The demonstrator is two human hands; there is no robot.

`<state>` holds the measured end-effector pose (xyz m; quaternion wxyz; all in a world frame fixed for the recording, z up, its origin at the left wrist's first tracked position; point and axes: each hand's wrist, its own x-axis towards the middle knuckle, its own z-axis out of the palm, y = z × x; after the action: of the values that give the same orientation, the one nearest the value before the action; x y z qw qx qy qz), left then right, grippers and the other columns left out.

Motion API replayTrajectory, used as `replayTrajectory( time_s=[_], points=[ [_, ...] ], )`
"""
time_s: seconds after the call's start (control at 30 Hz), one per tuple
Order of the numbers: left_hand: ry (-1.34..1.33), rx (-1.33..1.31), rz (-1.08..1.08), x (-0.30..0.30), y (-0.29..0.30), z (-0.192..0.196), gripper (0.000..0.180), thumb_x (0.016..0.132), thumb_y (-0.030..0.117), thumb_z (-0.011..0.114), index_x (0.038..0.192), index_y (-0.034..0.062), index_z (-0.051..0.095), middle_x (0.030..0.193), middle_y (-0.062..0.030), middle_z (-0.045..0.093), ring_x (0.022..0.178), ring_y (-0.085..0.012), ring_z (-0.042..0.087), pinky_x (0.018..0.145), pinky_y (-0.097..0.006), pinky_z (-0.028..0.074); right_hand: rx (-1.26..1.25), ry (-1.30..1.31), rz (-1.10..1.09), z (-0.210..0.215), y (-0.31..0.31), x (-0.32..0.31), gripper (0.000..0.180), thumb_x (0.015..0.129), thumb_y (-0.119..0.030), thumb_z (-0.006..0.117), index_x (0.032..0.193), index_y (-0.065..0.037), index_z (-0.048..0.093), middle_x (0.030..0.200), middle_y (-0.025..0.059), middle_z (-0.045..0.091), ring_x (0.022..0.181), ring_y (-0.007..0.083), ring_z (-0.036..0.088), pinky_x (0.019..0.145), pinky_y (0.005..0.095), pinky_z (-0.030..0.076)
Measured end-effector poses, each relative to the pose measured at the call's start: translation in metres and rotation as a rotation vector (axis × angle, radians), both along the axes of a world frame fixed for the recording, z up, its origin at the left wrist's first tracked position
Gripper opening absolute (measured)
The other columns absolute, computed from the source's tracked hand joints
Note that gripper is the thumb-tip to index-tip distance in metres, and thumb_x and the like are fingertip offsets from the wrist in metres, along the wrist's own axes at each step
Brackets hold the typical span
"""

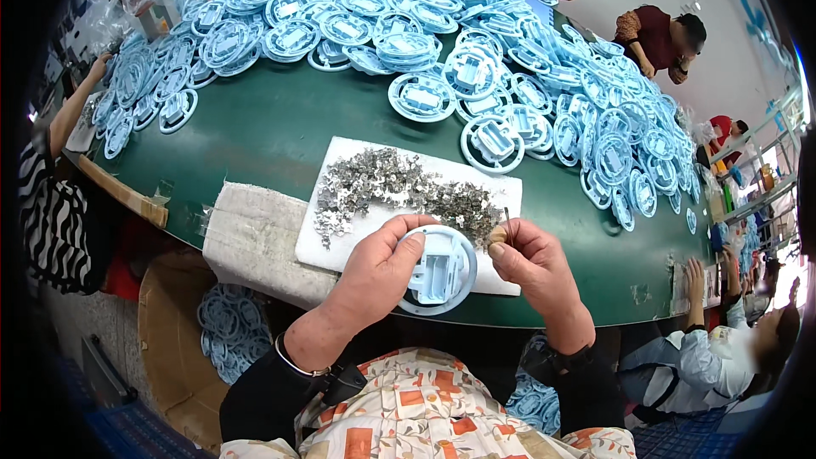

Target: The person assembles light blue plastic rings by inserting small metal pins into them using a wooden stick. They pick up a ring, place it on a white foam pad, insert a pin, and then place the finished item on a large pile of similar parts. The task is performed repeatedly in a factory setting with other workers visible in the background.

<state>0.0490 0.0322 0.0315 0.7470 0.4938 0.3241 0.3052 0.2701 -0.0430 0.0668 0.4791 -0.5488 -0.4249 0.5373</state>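
**Disc in my left hand, pin in my right**

Disc (439, 270), round and pale blue, sits gripped in my left hand (380, 268), thumb curled over its top rim, its raised middle block facing up. My right hand (531, 259) is clenched just beside it, thumb and forefinger pinching a thin metal pin (508, 223) that stands upright above the knuckles. Both hands hover at the near edge of the table (280, 119), over the near side of a white sheet (340, 242) that lies there. On the sheet, toward its far side, is a heap of small metal clips (391, 187). To the left of the sheet lies a folded cloth (251, 238), hanging over the near edge. Loose blue discs (357, 21) cover the far side and the right edge of the table in piles. More discs (231, 330) lie in a box below the near edge, left of my arm.
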Motion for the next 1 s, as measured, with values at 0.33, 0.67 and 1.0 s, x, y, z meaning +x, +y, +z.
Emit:
replayTrajectory(
  time_s=[0.33,0.67,1.0],
  points=[
    [-0.288,-0.309,0.22,0.009,-0.008,0.005,0.028,0.107,0.013,0.04,0.135,0.0076,0.041,0.128,-0.0097,0.057,0.112,-0.0166,0.06,0.096,-0.039,0.053,-0.146,0.293,0.029,-0.028,-0.03,-0.01,0.01,0.1,-0.012,0.065,0.104,-0.003,0.067,0.114,0.0033,0.057,0.093,0.0053,0.051,0.081,0.0218,0.043],
    [0.067,0.116,-0.231,-0.006,0.01,0.026,0.052,0.092,0.018,0.077,0.136,0.0006,0.054,0.12,-0.0085,0.066,0.105,-0.0106,0.063,0.088,-0.026,0.054,0.127,-0.296,0.313,0.011,-0.025,0.005,0.007,0.096,-0.008,0.066,0.098,-0.001,0.066,0.104,0.004,0.06,0.087,0.0081,0.053,0.075,0.0253,0.046],
    [0.131,0.078,-0.038,0.0,-0.004,-0.005,0.052,0.09,0.008,0.075,0.133,-0.0017,0.049,0.103,-0.0043,0.06,0.088,-0.0085,0.061,0.074,-0.024,0.057,0.322,-0.548,-0.059,-0.011,-0.016,-0.004,0.008,0.09,-0.003,0.069,0.097,0.0,0.067,0.101,0.007,0.066,0.08,0.0109,0.059,0.066,0.0255,0.048]
  ],
)
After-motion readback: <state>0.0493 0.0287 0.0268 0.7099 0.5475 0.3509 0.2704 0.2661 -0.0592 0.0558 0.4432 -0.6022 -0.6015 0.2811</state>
